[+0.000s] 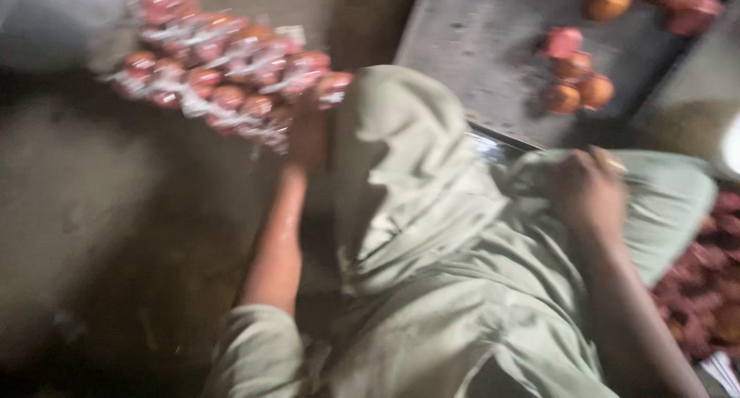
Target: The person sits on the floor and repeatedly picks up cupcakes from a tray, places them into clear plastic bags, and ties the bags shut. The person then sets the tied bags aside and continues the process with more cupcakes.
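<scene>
The picture is blurred by motion. My left hand (307, 136) is stretched forward and grips the near end of a long bundle of small red wrapped items in clear packets (223, 67), which hangs out to the upper left. My right hand (590, 190) is closed on a fold of my pale green garment (432, 244), bunching the cloth at the right. The garment drapes across the middle of the view between both arms.
A grey metal table (486, 51) stands at the upper right with several round orange and red items (574, 86) on it. More reddish items (705, 282) lie piled at the right edge. Dark concrete floor (100, 236) fills the left.
</scene>
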{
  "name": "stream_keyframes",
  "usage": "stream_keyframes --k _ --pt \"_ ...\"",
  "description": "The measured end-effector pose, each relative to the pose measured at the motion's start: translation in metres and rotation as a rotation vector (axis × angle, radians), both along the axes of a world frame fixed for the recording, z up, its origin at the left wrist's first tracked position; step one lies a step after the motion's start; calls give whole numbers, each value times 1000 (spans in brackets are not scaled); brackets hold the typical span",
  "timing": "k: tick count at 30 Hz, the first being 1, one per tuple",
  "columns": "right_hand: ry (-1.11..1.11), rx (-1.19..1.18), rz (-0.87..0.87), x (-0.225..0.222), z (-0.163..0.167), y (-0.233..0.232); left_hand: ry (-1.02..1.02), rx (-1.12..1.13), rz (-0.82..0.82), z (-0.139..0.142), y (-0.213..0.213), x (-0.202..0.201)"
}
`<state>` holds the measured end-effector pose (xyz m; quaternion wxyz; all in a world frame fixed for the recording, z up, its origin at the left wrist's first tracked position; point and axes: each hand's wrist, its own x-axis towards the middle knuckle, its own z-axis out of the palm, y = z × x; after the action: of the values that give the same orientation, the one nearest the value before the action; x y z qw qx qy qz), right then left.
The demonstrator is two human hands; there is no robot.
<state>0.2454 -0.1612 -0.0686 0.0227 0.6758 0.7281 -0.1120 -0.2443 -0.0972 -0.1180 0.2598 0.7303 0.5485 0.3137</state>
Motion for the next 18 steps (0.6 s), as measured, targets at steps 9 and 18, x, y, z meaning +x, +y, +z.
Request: stream_keyframes --k 9,18 --pt "337 43 524 -41 -49 27 -217 75 230 85 30 66" --pt "1473 -420 -351 -7 -38 29 81 -381 -400 63 12 286"
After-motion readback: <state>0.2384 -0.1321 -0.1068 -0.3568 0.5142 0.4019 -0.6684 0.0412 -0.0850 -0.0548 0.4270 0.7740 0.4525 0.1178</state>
